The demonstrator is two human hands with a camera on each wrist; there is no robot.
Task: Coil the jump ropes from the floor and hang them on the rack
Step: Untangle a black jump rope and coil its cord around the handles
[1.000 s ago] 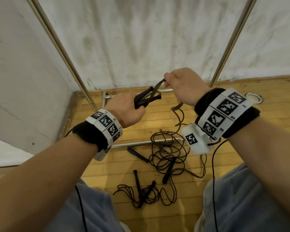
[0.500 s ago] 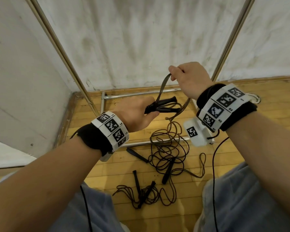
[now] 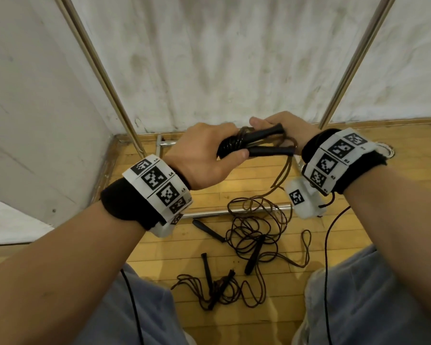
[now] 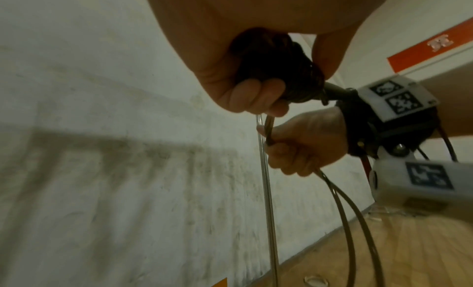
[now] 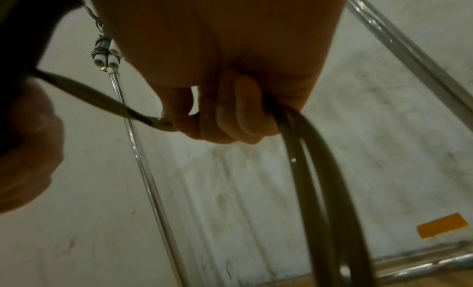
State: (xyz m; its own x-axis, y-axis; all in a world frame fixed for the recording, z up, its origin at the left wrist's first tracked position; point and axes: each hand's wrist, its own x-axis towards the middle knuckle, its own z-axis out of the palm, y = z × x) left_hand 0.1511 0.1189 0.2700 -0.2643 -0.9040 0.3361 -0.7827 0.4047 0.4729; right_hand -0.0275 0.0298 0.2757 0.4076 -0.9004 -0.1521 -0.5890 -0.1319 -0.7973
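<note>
Below, wooden floor (image 3: 234, 180), stained white wall (image 3: 222, 58)

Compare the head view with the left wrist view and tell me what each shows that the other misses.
Head only: the other jump ropes tangled on the wooden floor. Left wrist only: the orange sign on the wall. Both: the left hand gripping the wound handles, the right hand holding the cord, and a rack pole.
</note>
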